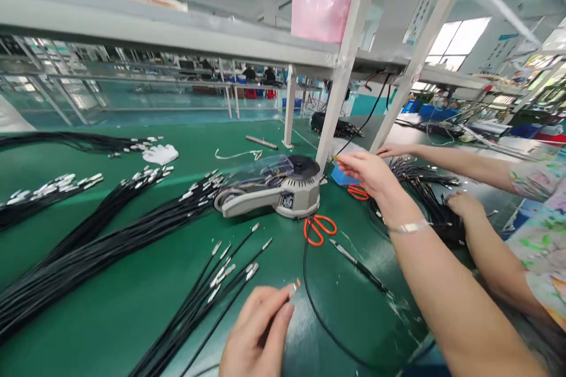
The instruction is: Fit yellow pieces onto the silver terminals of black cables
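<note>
Near the front edge of the green table, my left hand [260, 330] pinches a small cable end [295, 287] with a whitish sleeve and an orange-copper tip. My right hand [362, 171] reaches forward beside the white post, its fingertips closed around a tiny yellowish bit that is too small to name. Between and beyond my hands sits a grey automatic tape dispenser [300, 200] with a dark round top. A pair of orange-handled scissors [319, 230] lies against its base. To the left of my left hand lies a small bundle of black cables [207, 300] with light-coloured ends.
Thicker black cable bundles [119, 241] spread across the left, near a white glove [160, 154]. A black pen-like tool [360, 265] lies right of the scissors. A co-worker's hands [462, 206] handle cables at right. White posts [338, 100] hold an overhead shelf.
</note>
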A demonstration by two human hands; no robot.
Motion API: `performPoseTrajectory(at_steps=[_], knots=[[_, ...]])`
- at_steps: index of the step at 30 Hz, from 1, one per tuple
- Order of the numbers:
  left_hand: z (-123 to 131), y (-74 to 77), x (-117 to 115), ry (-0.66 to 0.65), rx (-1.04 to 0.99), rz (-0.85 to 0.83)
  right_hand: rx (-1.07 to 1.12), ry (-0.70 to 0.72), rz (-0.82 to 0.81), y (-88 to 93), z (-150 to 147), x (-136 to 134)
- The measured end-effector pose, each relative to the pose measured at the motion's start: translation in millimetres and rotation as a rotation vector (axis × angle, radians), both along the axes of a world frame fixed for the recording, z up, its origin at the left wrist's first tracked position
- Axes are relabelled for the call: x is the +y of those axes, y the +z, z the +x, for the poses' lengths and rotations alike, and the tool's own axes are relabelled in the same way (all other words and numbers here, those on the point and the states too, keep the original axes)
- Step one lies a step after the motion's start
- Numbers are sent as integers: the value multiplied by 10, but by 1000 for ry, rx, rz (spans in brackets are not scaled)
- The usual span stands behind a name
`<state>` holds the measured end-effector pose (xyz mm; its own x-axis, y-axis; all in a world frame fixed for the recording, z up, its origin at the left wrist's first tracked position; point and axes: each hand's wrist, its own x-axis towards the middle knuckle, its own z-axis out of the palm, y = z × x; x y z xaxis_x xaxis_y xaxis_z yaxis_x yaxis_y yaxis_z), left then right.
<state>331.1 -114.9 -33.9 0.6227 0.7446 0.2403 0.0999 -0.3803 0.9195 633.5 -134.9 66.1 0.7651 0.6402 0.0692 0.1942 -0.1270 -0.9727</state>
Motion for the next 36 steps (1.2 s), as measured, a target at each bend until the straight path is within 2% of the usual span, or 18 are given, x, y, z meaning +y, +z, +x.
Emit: performPoseTrajectory(at_steps=[1,3,5,7,10,14,21,29,36], knots=[[2,36,-26,-24,28,-6,20,15,58,-129,-268,-238],[22,71,-89,22,42,-36,171,63,213,-419,-874,-706],[47,72,-153,26,4,3,333,30,198,-708,-1473,-1079],[62,60,-210,-6,-50,103,443,-22,218,-948,-1952,-1295],[51,51,-277,-28,-104,249,489,-23,315,-1151,-2351,-1363],[5,54,-334,-60,-99,313,438,-7,386,-1192,-2516,-1308],[-36,22,-351,-24,-136,280,368,20,400,-1164,-2656,-1265],[-57,26,-325,-59,-215,496,324,-4,380,-1126,-2674,-1240],[-56,39,-321,-52,-243,594,303,-44,334,-1122,-2674,-1212]])
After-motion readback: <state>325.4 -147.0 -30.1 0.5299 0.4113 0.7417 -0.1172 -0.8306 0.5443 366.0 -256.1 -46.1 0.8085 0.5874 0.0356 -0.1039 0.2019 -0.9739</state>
